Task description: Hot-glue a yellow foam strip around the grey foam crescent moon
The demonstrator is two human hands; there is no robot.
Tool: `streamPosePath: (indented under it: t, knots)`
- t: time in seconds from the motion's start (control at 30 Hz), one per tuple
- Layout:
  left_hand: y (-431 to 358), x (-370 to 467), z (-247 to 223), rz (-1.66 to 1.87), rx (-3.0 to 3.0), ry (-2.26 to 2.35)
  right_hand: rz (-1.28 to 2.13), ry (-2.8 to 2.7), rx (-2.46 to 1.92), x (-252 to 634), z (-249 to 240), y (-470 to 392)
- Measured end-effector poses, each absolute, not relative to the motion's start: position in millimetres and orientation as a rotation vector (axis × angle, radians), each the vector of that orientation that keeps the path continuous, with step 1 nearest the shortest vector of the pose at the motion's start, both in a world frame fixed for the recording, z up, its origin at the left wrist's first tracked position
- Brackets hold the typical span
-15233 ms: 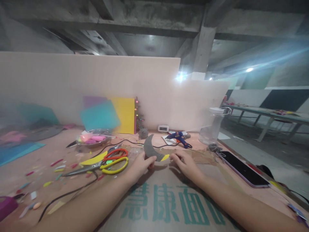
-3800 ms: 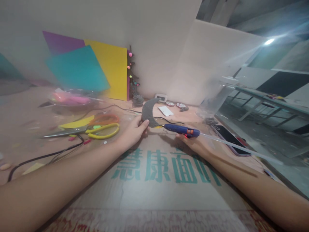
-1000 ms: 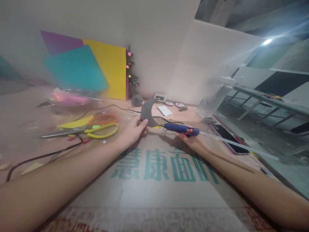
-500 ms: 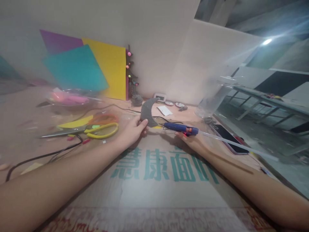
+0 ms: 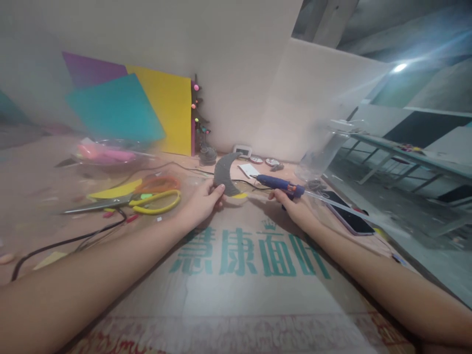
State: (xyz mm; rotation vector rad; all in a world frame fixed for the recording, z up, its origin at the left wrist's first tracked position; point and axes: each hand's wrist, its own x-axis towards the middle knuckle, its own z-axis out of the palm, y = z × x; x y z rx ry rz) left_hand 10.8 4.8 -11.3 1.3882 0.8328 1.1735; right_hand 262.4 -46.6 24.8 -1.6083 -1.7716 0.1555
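A dark grey crescent moon shape (image 5: 224,176) stands upright, pinched at its lower left side between the thumb and fingers of my left hand (image 5: 207,200). Its surface looks ribbed, as if wound with yarn. My right hand (image 5: 291,205) is closed around the handle of a blue glue gun (image 5: 273,182), whose nozzle points left and upward, apart from the crescent. A long clear glue stick (image 5: 332,200) sticks out of the gun's rear. Just below the crescent's lower tip lies a small yellow piece (image 5: 240,195).
Yellow-handled scissors (image 5: 155,201) and scraps lie to the left, with a clear bowl of pink items (image 5: 106,152) behind. Coloured sheets (image 5: 118,105) lean on the wall beside a beaded dark branch (image 5: 196,118). A phone (image 5: 348,211) and a clear plastic container (image 5: 320,152) are at right.
My right hand has drawn the glue gun back from the crescent's lower tip, and its nozzle has risen. My left hand keeps the crescent in nearly the same place.
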Motion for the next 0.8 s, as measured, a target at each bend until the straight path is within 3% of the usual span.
streamPosePath:
  t: [0.37,0.8]
  knots:
    - [8,11,-14,1.177,1.439,0.829,0.416,-1.388,-1.682,286,47,-10]
    - [9,12,-16,1.175,1.414,0.839,0.257,-1.565,-1.883,277,26,69]
